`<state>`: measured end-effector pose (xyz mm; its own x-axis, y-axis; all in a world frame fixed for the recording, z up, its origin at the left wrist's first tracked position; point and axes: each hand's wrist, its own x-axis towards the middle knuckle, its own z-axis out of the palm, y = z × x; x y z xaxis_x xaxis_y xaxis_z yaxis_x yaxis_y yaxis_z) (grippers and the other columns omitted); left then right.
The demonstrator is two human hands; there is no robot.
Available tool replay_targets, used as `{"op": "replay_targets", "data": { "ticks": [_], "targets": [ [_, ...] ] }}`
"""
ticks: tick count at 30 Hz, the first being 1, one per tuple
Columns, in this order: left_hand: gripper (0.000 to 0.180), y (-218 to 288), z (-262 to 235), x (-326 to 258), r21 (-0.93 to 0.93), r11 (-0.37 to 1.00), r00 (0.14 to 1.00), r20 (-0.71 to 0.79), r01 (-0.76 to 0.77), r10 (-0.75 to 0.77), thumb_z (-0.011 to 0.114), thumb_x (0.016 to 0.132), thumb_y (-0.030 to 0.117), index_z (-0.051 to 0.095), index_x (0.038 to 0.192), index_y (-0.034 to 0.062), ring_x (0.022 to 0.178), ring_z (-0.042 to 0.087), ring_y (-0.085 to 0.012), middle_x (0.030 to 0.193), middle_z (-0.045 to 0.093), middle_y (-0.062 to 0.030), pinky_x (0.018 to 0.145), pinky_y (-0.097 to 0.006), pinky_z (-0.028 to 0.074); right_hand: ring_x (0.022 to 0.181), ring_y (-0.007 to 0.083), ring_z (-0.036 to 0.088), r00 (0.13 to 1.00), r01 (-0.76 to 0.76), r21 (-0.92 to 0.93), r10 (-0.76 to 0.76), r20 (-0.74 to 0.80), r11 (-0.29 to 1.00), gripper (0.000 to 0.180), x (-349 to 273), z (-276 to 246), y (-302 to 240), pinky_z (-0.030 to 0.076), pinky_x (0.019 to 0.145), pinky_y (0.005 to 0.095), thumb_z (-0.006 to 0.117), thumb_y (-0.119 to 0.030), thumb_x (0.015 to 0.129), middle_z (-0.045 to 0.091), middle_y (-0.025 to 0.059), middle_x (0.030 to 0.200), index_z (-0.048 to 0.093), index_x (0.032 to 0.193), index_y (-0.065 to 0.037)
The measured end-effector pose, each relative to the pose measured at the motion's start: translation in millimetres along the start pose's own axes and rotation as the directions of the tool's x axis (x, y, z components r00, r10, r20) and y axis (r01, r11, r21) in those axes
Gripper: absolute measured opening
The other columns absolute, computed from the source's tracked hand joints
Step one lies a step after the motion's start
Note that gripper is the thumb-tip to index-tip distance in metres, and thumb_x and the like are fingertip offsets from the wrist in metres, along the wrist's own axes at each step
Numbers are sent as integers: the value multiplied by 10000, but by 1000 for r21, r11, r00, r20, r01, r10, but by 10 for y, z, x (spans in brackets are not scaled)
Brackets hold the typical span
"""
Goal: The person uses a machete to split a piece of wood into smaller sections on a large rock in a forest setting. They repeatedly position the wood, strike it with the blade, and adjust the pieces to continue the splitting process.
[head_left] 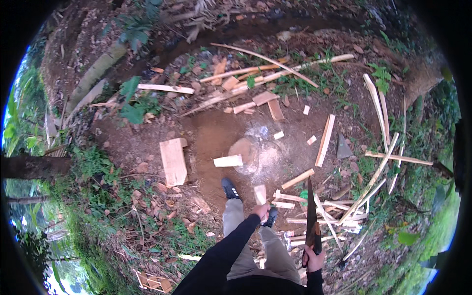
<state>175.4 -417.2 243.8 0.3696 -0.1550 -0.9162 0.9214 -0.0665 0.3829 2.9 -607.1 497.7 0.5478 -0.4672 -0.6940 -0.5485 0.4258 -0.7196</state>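
Observation:
My left hand is closed around the near end of a short pale wood block, held above my right shoe. On the right, my right hand grips the handle of a hand saw; its dark, tapering blade points away from me, and its teeth are too small to make out. Ahead of my feet, a low round stump is set in the dirt. Another pale wood piece lies with one end on the stump. Neither tool nor held block touches the stump.
A thick wooden slab rests on the ground to the left. Cut sticks are heaped at the right, beside my right leg. Long split strips lie across the far side. A plank and small offcuts surround the stump.

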Motion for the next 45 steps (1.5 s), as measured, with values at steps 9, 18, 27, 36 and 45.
{"op": "replay_targets", "data": {
  "ticks": [9, 18, 27, 36, 45],
  "targets": [
    [1005, 1341, 1014, 1264, 342, 820, 888, 204, -458, 411, 480, 841, 754, 303, 1455, -22, 1100, 576, -381, 1214, 567, -264, 932, -441, 442, 289, 147, 409, 973, -78, -22, 71, -218, 997, 206, 171, 139, 582, 325, 288, 279, 680, -82, 853, 439, 39, 435, 484, 799, -48],
    [536, 864, -969, 1555, 8, 954, 895, 344, 301, -285, 497, 893, 460, 530, 1262, 73, 1211, 555, -301, 1289, 584, -139, 1025, -558, 389, 298, 146, 383, 952, -202, -19, 192, -236, 979, 235, 275, 802, 610, 301, 291, 283, 676, -62, 844, 435, 46, 453, 442, 862, -66],
    [518, 1457, -1829, 2562, -847, 523, 993, 119, 96, 10, 545, 847, 460, 548, 1220, 100, 1087, 607, -326, 1149, 634, -111, 999, -593, 419, 282, 157, 403, 976, -200, -139, 183, -121, 970, 228, 342, 1284, 625, 305, 282, 281, 700, -77, 832, 442, 65, 427, 484, 774, -34],
    [603, 1458, -1448, 1701, -355, 875, 864, -488, -328, 126, 754, 761, 327, 565, 1122, -117, 918, 666, -267, 1062, 665, -171, 810, -389, 532, 287, 151, 397, 949, -261, -137, 227, -218, 956, 211, 407, 1393, 692, 297, 285, 291, 700, -71, 816, 441, 54, 428, 499, 760, -42],
    [686, 1571, -1876, 1190, 707, 572, 634, -227, -415, 740, 798, 635, 260, 486, 1213, 62, 957, 641, -390, 1082, 636, -196, 833, -450, 522, 330, 135, 447, 970, -212, -135, 191, -153, 968, 224, 573, 1151, 539, 326, 319, 272, 717, -23, 806, 499, 48, 496, 505, 740, -58]
  ]
}}
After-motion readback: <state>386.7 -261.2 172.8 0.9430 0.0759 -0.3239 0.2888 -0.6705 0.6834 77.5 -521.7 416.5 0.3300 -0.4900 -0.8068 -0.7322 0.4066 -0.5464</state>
